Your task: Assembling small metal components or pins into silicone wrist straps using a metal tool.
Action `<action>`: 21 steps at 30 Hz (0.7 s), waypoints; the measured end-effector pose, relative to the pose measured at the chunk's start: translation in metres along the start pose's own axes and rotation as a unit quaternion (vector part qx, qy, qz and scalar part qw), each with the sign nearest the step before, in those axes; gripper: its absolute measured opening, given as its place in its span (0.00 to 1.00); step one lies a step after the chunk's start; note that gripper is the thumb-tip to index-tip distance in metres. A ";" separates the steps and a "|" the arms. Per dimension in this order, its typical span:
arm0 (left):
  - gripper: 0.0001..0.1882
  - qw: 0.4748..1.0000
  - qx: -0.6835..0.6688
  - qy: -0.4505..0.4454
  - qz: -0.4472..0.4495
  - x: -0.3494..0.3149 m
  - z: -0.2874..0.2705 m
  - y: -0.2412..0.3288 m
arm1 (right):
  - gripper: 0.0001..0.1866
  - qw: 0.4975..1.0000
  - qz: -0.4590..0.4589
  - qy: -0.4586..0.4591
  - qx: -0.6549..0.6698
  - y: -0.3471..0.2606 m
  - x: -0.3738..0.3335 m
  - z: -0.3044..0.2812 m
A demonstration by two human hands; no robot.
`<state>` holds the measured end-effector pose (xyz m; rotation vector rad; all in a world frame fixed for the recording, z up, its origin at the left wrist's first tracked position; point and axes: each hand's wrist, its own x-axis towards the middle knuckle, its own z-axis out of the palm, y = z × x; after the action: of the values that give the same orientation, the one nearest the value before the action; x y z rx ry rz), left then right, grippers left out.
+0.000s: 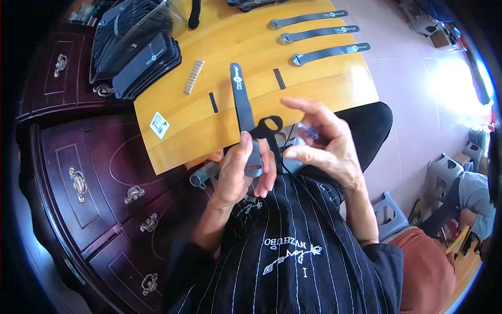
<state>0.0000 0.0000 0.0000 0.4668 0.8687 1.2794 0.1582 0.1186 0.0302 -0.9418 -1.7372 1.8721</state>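
1. Left hand [240,172] grips a grey strap [243,112], fingers closed round its lower end, past the desk's [324,83] near edge.
2. Right hand [324,144] pinches a black cord [272,137], remaining fingers spread.
3. Three straps [319,35] lie near the desk's far right corner.

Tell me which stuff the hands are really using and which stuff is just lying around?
In use:
- left hand gripping the dark strap
- right hand with fingers at the black loop on the strap's end

Lying about:
- three finished straps in a row on the yellow board
- stack of straps
- small ridged metal strip
- dark wooden drawers
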 end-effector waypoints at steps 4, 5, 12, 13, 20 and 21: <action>0.37 0.996 0.075 -0.034 -0.046 -0.007 0.006 0.017 | 0.26 0.993 -0.009 -0.048 0.105 0.001 0.010 0.032; 0.38 0.995 0.071 -0.054 -0.044 -0.010 0.009 0.017 | 0.21 0.995 -0.033 -0.058 0.072 0.010 0.011 0.034; 0.32 0.981 0.124 -0.129 -0.081 -0.022 0.015 0.029 | 0.07 0.976 -0.163 0.138 -0.038 -0.019 0.009 0.019; 0.28 0.975 0.121 -0.139 -0.123 -0.027 0.018 0.030 | 0.07 0.958 -0.132 0.235 0.095 -0.006 0.015 -0.005; 0.25 0.948 0.218 -0.175 -0.150 -0.057 -0.006 0.025 | 0.12 0.757 -0.245 0.591 0.134 -0.014 -0.023 -0.197; 0.25 0.948 0.221 -0.177 -0.148 -0.060 -0.011 0.024 | 0.10 0.714 -0.245 0.647 0.109 -0.014 -0.038 -0.212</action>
<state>-0.0257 -0.0532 0.0290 0.8584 0.8772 0.6902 0.3342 0.2417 0.0530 -1.0932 -0.6993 0.6083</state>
